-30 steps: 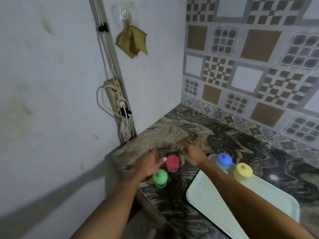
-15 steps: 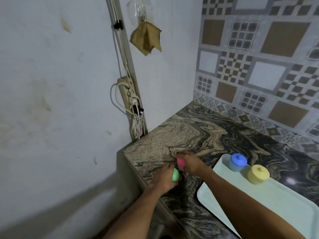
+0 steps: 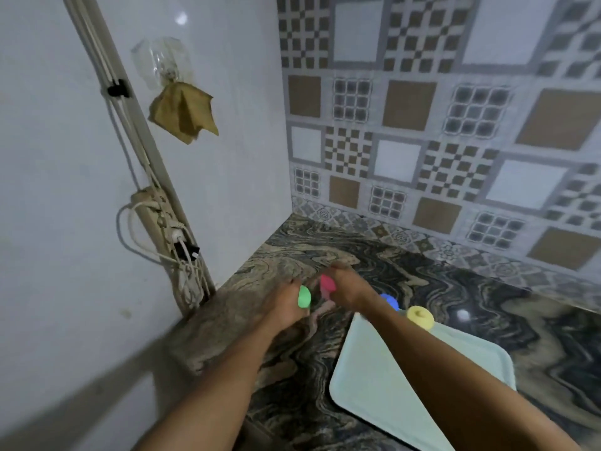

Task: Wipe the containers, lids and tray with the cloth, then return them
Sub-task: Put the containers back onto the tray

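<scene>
Pale mint plastic fills the near right: the tray (image 3: 383, 379) lies flat on the marbled tabletop (image 3: 487, 320), its near half crossed by the right forearm. At its far end stand the yellow-lidded container (image 3: 420, 317) and, partly hidden behind the right wrist, the blue-lidded container (image 3: 390, 300).

Just left of the tray's far corner both hands meet over the bare tabletop. The left hand (image 3: 283, 302) is curled round the green-lidded container (image 3: 304, 296), tipping it so the lid faces the camera. The right hand (image 3: 348, 289) is closed on the red-lidded container (image 3: 327, 286), also tilted. Motion blur hides how firm each grasp is.

Farther off, on the white wall, a brown cloth (image 3: 183, 113) hangs from a clear suction hook (image 3: 162, 61), well apart from the hands; below it a power strip (image 3: 162, 219) trails cords.

The step in hand looks like carrying these two containers back to the tray. Done well, each should be brought upright before it is set down, placed on the tray's bare area clear of the blue and yellow ones, and released only once it stands flat. Lids should be gripped together with the bodies so none pops loose. If wiping remains, the cloth must be fetched first.
</scene>
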